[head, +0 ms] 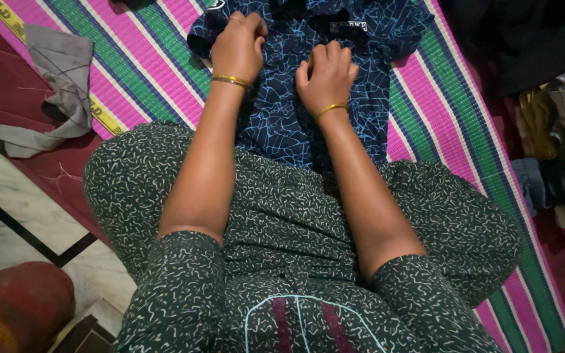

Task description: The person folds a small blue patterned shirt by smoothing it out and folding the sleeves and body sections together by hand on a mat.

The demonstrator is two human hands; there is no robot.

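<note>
1. Head view: my left hand [238, 47] is curled shut, bunching the blue shirt [282, 111] near its sleeve.
2. My right hand [327, 73] presses knuckles-down, fingers folded, on the shirt's middle; whether it grips cloth I cannot tell.
3. Shirt lies flat on a striped mat [145, 65], just beyond my knees.
4. A grey cloth [60, 78] sits left, off the mat.

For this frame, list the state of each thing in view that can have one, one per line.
Left hand: fingers curled, gripping the shirt fabric.
Right hand: fingers curled, pressing on the shirt.
Dark blue shirt: spread flat on the mat, collar away from the person.
Striped mat: unrolled flat under the shirt.
Grey cloth: crumpled, lying off the mat's left edge.
Clothes pile: heaped, unfolded, right of the mat.
</note>
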